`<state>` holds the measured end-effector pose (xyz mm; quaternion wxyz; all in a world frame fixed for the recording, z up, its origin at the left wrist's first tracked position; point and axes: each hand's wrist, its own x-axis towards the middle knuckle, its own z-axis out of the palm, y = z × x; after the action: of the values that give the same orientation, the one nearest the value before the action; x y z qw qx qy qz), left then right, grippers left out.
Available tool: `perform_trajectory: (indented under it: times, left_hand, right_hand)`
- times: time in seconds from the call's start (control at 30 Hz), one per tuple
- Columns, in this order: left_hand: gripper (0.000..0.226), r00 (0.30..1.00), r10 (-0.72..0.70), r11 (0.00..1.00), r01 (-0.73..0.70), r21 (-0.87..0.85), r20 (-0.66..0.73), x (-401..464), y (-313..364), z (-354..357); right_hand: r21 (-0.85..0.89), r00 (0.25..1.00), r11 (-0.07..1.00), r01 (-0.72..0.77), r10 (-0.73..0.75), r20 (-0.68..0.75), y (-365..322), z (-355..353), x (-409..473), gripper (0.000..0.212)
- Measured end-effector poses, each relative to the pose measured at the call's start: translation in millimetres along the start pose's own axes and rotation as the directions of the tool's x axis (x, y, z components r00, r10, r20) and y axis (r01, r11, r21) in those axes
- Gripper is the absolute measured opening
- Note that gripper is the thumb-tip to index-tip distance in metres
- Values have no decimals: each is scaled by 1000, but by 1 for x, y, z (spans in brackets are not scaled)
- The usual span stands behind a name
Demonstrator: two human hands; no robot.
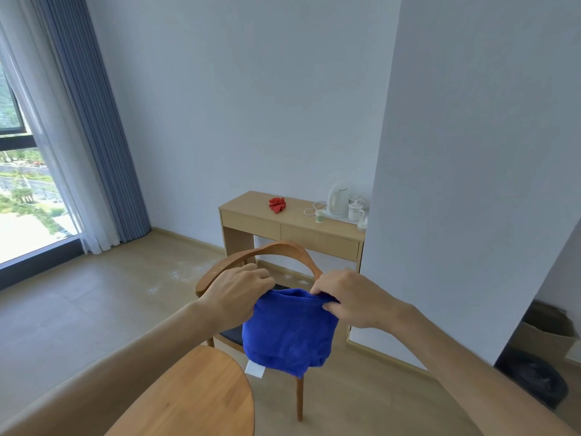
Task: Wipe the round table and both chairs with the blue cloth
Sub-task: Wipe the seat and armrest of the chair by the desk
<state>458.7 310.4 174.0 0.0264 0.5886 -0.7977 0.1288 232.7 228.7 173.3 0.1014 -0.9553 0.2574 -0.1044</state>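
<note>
A person holds a blue cloth [287, 332] up by its top edge with both hands, in front of a wooden chair [270, 256].

Nearest the camera, the round table [201, 394] shows its wooden edge at the bottom of the view, with both bare forearms reaching out over it. The left hand [237, 294] and the right hand [349, 297] each pinch a top corner of the cloth with curled fingers, so it hangs doubled between them in the air, above the chair's dark seat and just below its curved backrest. Beyond the chair, a desk [283, 228] stands against the wall with a red object [277, 205], a white kettle [337, 200] and cups on it. Blue curtains [94, 127] hang beside the window at far left.
</note>
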Motion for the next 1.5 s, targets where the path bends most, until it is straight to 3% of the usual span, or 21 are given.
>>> perform_trajectory:
  times: [0.17,0.3,0.4,0.47,0.6,0.73,0.83,1.13,1.3,1.5]
  left_hand:
    - [23,999,-31,996,29,-89,-16,-1,-2,-5]
    - [12,998,-30,992,37,-125,55,-6,0,-11]
    - [7,999,-13,993,20,-120,53,-9,4,-13]
    - [15,999,-6,993,11,-118,41,-9,5,-12]
    - [27,1000,21,988,-19,-155,10,-6,12,-8]
    - [27,993,95,954,-110,-278,-68,-2,12,-7]
    - [22,985,104,911,-151,-383,-141,0,8,-9]
    - [27,956,88,844,-220,-489,-278,9,14,-8]
    - [32,942,77,817,-248,-521,-327,13,16,-6]
    - [50,942,-135,685,-135,-716,-307,10,30,-4]
  right_hand:
    - [99,1000,995,0,0,3,-3,-6,-1,29]
    - [212,985,975,-65,29,167,-7,-11,0,50]
    - [151,967,988,-16,-23,254,-5,-8,3,59]
    - [102,961,995,14,-41,272,-5,-5,4,58]
    - [22,970,993,119,-121,209,-9,-2,8,54]
    - [-6,968,968,251,-251,1,-16,2,7,46]
    - [36,957,964,264,-257,-134,-11,8,8,42]
    - [225,976,949,219,-214,-47,-6,4,10,39]
    - [144,979,970,197,-188,-73,-4,1,11,34]
    - [115,972,972,204,-188,-139,5,-3,12,35]
